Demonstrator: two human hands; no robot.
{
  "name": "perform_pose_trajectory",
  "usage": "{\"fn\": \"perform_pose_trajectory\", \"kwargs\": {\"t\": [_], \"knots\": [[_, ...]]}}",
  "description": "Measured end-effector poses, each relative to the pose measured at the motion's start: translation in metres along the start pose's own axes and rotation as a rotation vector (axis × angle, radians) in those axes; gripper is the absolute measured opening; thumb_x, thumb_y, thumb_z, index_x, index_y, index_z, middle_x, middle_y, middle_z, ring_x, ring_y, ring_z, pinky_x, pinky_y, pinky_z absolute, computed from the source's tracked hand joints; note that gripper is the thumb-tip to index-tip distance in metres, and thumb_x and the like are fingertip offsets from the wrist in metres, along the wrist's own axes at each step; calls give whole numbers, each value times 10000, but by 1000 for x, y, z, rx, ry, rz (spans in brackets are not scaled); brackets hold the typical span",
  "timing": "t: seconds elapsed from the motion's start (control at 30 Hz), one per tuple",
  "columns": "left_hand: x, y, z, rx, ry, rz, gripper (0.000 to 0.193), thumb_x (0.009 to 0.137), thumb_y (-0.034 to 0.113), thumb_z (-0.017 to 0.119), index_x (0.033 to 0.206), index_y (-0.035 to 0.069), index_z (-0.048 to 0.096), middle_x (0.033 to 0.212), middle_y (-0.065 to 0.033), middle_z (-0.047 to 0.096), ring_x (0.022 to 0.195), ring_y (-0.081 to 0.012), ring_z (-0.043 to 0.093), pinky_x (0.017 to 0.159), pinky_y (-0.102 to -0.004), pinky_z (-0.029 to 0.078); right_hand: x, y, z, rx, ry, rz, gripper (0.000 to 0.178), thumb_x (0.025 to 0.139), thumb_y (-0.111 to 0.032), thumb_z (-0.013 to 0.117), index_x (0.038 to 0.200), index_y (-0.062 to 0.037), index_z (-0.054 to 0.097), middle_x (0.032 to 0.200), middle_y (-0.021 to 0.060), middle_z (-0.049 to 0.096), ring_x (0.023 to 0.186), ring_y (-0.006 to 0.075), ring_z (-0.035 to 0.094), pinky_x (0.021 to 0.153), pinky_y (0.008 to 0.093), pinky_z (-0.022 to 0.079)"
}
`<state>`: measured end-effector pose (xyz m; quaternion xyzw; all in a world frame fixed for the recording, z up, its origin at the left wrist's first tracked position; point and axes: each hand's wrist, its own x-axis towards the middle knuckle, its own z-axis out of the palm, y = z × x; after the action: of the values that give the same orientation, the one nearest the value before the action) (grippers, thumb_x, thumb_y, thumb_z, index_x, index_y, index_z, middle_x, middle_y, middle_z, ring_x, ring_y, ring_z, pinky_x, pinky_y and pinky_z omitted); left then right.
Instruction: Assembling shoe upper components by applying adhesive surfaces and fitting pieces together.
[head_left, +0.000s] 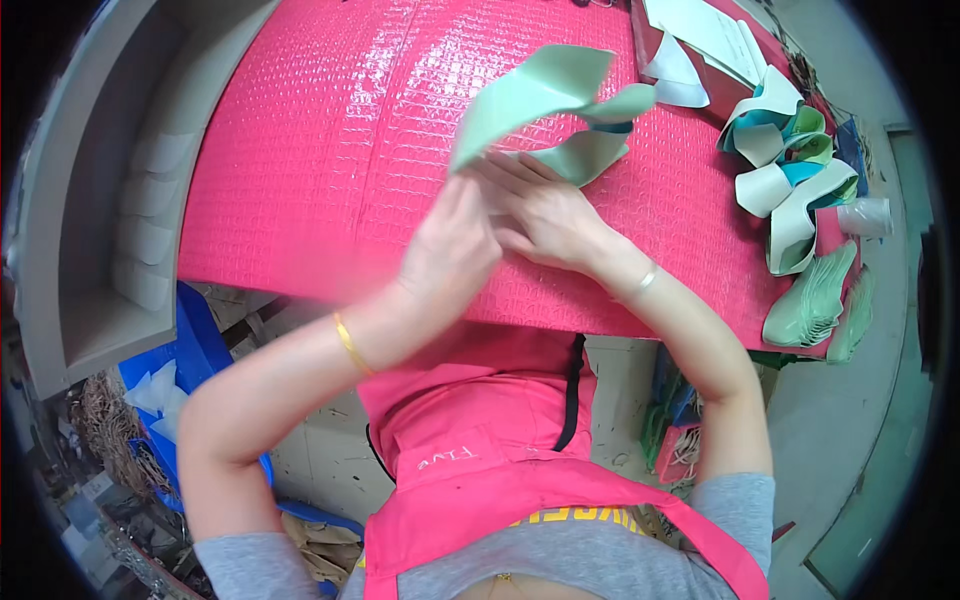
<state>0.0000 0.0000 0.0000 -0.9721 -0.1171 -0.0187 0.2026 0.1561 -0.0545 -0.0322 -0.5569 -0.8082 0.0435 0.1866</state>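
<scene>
A pale green shoe upper (515, 95), a curved, flexible piece with several flaps, stands over the middle of the pink table. My left hand (450, 240) is closed at its near left end, fingertips pinching the edge. My right hand (550, 215) lies against the same end from the right, its fingers bent and close to the left fingers. Both hands meet there, so they hide the exact spot they grip. The piece is slightly smeared by motion.
A glossy pink mat (290, 150) covers the table. More folded uppers (795, 190) and a fanned stack of green pieces (810, 300) line its right edge, beside a clear cup (866, 217). White papers (705, 35) lie at the back right. A grey trough (100, 200) with white pieces borders the left.
</scene>
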Motion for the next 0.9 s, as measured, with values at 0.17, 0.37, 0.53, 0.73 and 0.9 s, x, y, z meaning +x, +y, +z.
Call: {"fn": "perform_pose_trajectory", "kwargs": {"t": [0.17,0.37,0.53,0.73,0.9], "knots": [[20,-26,-21,-268,-209,119,235,659,106,514,813,-53,593,814,-168,581,850,-238,531,857,-320,400,13,8,0,-109,81,1,348,752,-177,508,1055,-17,569,1098,108,571,1068,243,508,978,374,335],[-3,25,-21,-214,249,228,238,657,105,502,832,-37,577,842,-154,560,851,-270,542,887,-371,397,-37,-13,-97,-654,-492,-153,324,647,-125,515,925,18,598,897,122,604,1024,247,511,1027,385,268],[-4,35,8,-778,234,23,412,715,134,604,1077,-42,516,1114,-150,516,1065,-257,482,930,-334,390,-56,-36,-92,-680,-939,-166,354,703,-138,487,994,41,579,948,127,599,1006,213,519,1007,344,283],[-12,39,17,-868,237,-20,464,725,154,606,1144,-3,484,1237,-106,447,1096,-257,448,919,-360,388,-65,-54,-89,-831,-789,-17,353,720,-134,477,1005,52,570,969,128,594,1014,184,510,1014,321,265],[9,61,13,-789,282,-32,554,726,294,602,1183,17,456,1249,-91,437,1013,-257,444,858,-412,353,-68,-54,-80,-813,-773,-101,252,675,-153,518,814,-12,672,919,157,616,1009,270,509,1046,378,209]]}}
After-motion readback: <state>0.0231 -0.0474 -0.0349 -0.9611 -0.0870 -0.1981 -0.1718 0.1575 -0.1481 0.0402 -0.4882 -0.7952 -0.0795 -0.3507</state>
